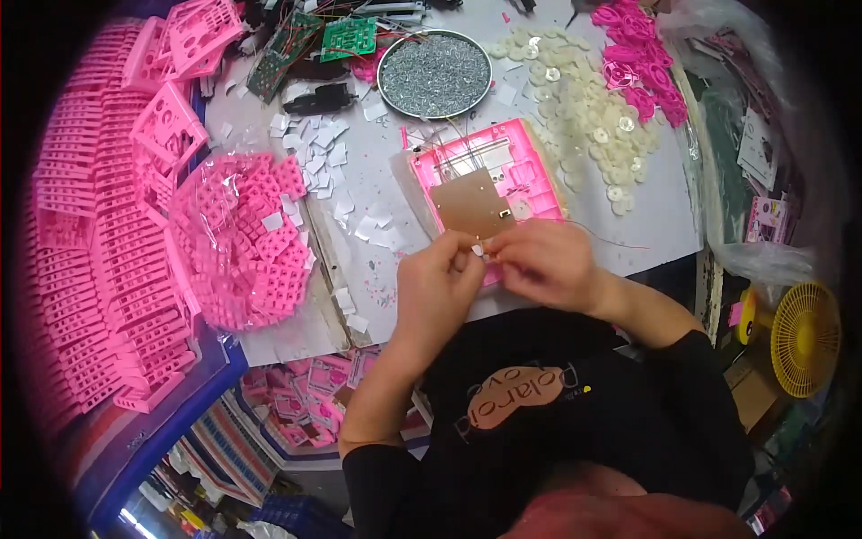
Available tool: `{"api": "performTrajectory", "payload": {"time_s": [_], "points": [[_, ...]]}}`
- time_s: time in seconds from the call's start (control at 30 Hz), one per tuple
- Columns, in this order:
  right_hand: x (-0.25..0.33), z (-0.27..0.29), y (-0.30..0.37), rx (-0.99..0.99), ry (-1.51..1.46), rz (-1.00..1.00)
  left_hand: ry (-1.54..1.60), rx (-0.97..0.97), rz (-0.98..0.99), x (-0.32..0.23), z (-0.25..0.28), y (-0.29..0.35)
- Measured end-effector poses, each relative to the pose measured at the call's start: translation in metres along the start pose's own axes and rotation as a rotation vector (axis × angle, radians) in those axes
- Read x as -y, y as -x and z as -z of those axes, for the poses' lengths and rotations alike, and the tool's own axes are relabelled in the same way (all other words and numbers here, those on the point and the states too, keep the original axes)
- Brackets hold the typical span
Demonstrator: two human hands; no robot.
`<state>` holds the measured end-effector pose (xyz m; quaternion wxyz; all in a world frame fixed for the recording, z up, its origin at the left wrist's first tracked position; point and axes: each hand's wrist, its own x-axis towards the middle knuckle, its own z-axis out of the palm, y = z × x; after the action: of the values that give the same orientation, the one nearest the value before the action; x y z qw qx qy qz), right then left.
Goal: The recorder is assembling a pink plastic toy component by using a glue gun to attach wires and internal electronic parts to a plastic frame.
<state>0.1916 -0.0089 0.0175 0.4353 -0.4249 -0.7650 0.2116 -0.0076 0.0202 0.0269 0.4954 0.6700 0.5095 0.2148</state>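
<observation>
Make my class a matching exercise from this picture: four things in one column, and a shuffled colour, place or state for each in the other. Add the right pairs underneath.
Things:
1. Fan
2. Brown board
3. Round dish
4. Whitish discs

Descriptions:
A. Filled with small silvery pieces
B. Spread in a loose heap on the table
C. Yellow
D. Over part of the pink casing

Right pairs: 1-C, 2-D, 3-A, 4-B.
</observation>
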Motion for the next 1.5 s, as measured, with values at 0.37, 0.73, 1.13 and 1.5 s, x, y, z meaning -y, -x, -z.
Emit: {"api": "performTrajectory", "payload": {"time_s": [0.37, 0.73, 1.13, 1.5], "points": [[-0.013, 0.004, -0.007, 0.119, 0.349, 0.256, -0.145, 0.066, -0.333, -0.002, 0.013, -0.017], [-0.018, -0.001, -0.016, 0.205, 0.422, 0.372, -0.313, -0.251, -0.625, 0.027, -0.007, -0.003], [0.0, 0.013, -0.024, 0.561, 0.45, 0.325, -0.292, -0.272, -0.537, 0.025, -0.01, -0.002], [-0.003, 0.01, -0.003, 0.429, 0.386, 0.095, -0.51, -0.331, -0.276, 0.031, 0.027, 0.026]]}}
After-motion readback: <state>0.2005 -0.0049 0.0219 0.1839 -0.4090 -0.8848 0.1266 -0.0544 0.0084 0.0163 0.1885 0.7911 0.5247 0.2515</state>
